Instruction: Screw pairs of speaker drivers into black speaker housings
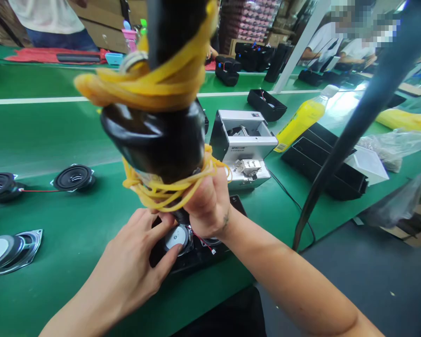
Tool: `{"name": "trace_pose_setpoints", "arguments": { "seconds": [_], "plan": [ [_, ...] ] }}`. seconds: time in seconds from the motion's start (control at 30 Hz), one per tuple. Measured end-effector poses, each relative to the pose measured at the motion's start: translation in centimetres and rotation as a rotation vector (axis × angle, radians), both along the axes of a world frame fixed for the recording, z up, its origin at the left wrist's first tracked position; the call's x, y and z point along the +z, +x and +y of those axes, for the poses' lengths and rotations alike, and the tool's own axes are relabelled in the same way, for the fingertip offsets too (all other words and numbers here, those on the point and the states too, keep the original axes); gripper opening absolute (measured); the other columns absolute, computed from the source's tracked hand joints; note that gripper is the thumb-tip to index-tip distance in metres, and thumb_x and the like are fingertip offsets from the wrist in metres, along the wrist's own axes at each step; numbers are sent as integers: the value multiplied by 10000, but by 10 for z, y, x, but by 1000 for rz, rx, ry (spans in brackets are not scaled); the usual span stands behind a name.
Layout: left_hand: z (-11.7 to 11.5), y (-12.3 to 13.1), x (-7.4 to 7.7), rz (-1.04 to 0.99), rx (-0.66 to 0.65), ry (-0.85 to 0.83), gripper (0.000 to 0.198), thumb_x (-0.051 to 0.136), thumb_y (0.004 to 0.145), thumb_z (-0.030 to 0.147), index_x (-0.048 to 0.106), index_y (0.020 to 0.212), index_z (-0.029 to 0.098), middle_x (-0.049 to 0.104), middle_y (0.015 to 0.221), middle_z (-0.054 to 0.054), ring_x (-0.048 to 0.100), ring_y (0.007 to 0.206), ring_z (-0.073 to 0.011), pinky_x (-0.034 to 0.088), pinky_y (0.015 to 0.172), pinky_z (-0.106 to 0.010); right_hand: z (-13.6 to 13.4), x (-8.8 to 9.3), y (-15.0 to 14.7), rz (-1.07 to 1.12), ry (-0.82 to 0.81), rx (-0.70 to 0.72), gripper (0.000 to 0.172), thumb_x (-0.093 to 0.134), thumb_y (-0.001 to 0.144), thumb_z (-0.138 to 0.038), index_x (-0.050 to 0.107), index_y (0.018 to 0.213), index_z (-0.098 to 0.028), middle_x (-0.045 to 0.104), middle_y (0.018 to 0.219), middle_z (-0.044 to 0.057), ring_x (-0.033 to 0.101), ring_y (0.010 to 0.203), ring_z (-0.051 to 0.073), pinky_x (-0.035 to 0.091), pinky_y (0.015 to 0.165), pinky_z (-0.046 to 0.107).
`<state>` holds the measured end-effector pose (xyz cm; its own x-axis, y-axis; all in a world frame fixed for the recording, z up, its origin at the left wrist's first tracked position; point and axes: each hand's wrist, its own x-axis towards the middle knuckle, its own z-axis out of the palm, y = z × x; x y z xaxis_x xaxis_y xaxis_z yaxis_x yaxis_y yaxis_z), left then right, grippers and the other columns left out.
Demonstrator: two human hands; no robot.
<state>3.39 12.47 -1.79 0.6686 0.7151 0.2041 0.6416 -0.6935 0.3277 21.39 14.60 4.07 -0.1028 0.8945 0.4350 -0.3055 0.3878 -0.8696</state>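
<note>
My right hand (210,206) is closed around a black electric screwdriver (154,135) wound with yellow rubber bands, its tip pointing down at a speaker. Thumb and fingers of my left hand (140,248) curl round that round speaker (176,238), which has a silver back. It sits in a long black speaker housing (192,262) on the green bench. Partly behind my right wrist is a second speaker (212,241) in the same housing, with a small white plug on a red wire beside it. The screwdriver's tip is mostly hidden.
Loose speakers (73,178) lie on the left. A grey screw feeder (245,150) stands ahead, with a yellow bottle (305,117) and black housings (323,161) to its right. A dark cable (351,131) crosses the right side. Other people (323,42) sit across the bench.
</note>
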Motion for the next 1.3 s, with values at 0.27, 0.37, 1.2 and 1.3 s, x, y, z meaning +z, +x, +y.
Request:
{"name": "trace_pose_setpoints", "arguments": {
  "seconds": [0.27,0.37,1.2,1.3],
  "plan": [
    [-7,10,10,36,33,91,316,581,998,416,763,1226,293,655,1357,-130,637,1197,-363,618,865,-541,-10,9,14,153,-78,82,595,654,771,-866,625,886,-283,635,691,-64,624,572,139,563,529,261],
    [-14,32,21,154,160,199,295,583,999,405,835,992,253,709,1335,-161,635,1235,-415,558,950,-664,-14,27,28,255,-36,-26,568,676,768,-823,672,989,-299,733,793,-48,537,421,99,448,378,237],
    [-19,115,26,529,592,40,316,571,882,68,838,834,230,628,1549,-119,566,1406,-370,370,1114,-831,-25,42,142,491,156,-456,686,586,816,-866,724,948,-207,634,643,-6,516,382,129,400,314,241],
    [-21,112,26,505,590,34,334,548,905,72,825,818,237,628,1552,-95,578,1405,-348,381,1125,-805,-25,41,139,496,153,-483,681,579,822,-863,719,935,-207,641,634,-4,513,369,130,381,297,236]
  ]
}}
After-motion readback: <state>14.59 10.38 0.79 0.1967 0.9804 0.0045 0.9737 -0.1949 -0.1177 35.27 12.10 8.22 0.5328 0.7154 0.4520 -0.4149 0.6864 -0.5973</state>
